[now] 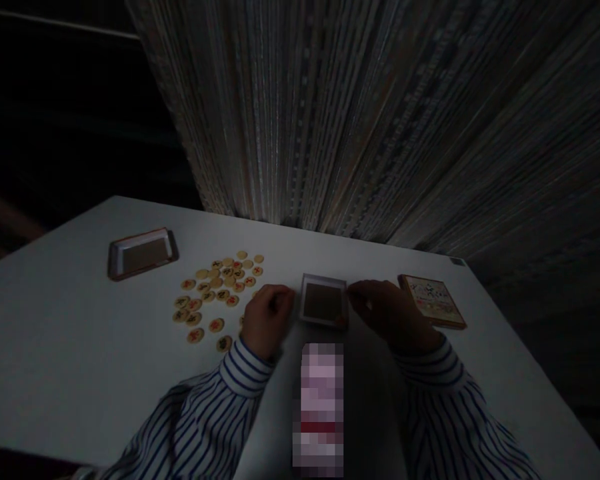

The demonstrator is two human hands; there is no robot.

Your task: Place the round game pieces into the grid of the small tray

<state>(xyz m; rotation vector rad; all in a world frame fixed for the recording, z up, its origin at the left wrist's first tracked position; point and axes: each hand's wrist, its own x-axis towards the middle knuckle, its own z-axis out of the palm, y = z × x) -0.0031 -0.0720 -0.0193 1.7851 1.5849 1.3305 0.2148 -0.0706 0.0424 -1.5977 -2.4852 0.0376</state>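
A small square open box (323, 301) with a pale rim and brown inside lies on the white table (80, 360). My left hand (266, 319) rests curled at the box's left edge, fingers closed. On the other side my right hand (387, 312) pinches the box's right edge. Several round wooden game discs (217, 290) with red and dark marks lie scattered just left of my left hand.
A brown box half (141, 253) sits at the far left of the table. A printed box lid (433, 300) lies to the right of my right hand. A dark ribbed curtain (355, 113) hangs behind the table. The room is dim.
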